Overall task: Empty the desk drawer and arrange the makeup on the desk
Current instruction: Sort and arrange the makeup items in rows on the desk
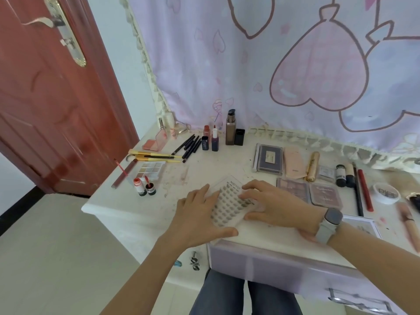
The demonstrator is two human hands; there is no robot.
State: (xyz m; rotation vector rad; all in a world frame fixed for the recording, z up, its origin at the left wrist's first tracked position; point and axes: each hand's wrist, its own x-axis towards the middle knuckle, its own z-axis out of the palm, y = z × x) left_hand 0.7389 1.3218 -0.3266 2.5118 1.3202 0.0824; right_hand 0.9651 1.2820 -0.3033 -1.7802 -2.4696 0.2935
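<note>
So there's a big pink-and-lilac heart-print curtain (284, 64) hanging behind everything, and a red-brown door (45, 98) off to the left. The white bench (200, 164) is pretty scuffed and covered in makeup. The lilac drawer (284, 267) is pulled out at the front, over the person's jeans.

Both hands are on a clear tray of false lash clusters (229, 205) lying near the front edge of the bench. The left hand (200, 217) grips its left side, fingers laid over the top and thumb tucked along the near edge. The right hand (277, 205), with a grey smartwatch (330, 221) on that wrist, holds the right side the same way.

Right of the tray are two pinkish-purple eyeshadow palettes (313, 192) side by side, with a dark palette (270, 159) behind them. At the back stands a brown pump bottle (231, 128). On the left are a pale eyeshadow palette (151, 170), some yellow-handled brushes (156, 156), a bunch of black pencils (189, 145) and two little lip tint bottles (145, 188) with their caps off.
</note>
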